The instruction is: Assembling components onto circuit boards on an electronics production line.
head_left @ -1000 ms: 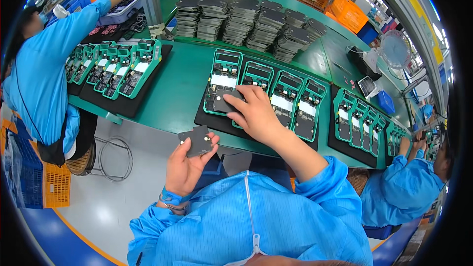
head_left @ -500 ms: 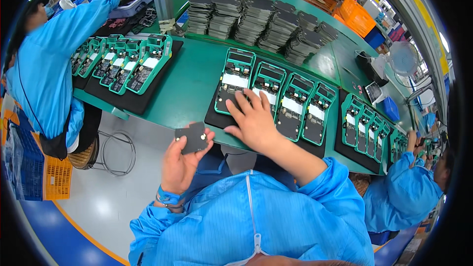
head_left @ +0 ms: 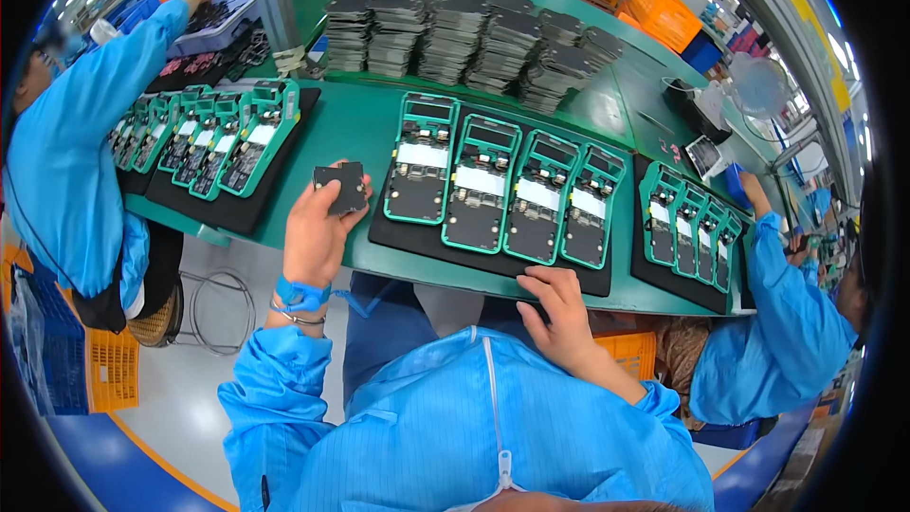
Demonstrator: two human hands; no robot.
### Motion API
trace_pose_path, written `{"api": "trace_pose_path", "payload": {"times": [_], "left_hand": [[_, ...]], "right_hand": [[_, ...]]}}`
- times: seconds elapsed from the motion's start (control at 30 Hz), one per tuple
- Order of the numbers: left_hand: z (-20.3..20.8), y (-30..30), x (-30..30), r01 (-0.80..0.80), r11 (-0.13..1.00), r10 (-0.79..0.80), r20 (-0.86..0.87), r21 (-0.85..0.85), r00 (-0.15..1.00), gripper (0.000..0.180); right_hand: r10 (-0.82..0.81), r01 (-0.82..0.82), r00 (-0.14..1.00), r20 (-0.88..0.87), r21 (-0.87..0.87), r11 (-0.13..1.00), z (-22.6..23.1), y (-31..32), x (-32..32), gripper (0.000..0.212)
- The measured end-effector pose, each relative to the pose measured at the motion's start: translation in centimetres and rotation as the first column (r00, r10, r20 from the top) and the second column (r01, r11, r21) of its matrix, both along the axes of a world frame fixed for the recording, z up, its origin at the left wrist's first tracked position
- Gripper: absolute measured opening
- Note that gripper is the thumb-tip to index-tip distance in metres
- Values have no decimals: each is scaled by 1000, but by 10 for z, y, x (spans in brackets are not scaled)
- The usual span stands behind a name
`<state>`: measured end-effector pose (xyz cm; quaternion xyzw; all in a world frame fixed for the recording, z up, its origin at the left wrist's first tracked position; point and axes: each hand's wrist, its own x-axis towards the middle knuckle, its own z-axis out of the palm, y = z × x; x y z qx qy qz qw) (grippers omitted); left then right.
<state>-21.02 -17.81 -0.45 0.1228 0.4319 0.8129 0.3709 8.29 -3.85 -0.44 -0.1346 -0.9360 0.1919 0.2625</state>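
My left hand [head_left: 318, 228] is closed on a dark flat plate [head_left: 342, 187] with small holes, thumb on top, over the table's front area. It may be more than one plate; I cannot tell. In front of me several green-framed device housings [head_left: 478, 185] lie in a row on a black mat [head_left: 403, 234]. They carry circuit boards, white strips and dark plates at the near end. At the mat's front edge is my right hand [head_left: 561, 318], its fingers loosely bent and apart, with nothing in them.
Tall stacks of dark grey plates [head_left: 445, 38] stand along the back of the green table [head_left: 332, 133]. More housings lie on mats to the left [head_left: 254, 147] and right [head_left: 697, 232]. Co-workers in blue sit at left [head_left: 95, 161] and right [head_left: 782, 332]. A fan [head_left: 758, 85] stands far right.
My right hand has drawn back from the housings to the table's front edge. My left hand, still holding the dark plate, has moved forward and left over the table.
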Motion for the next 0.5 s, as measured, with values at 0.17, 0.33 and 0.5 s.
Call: {"api": "trace_pose_path", "payload": {"times": [0.17, 0.33, 0.5], "left_hand": [[-10, 25, -1, -24, 999, 25, -59, 21, 998, 35], [-12, 25, -3, 2, 1000, -1, -50, 14, 999, 35], [-10, 34, 13, 82, 996, -82, -20, -19, 996, 32]], "right_hand": [[-61, 63, 997, -37, 44, 997, -11, 9, 13, 35], [-63, 70, 994, -94, 80, 994, -23, 22, 11, 33], [-165, 171, 978, -127, 41, 984, -30, 46, 20, 33]]}}
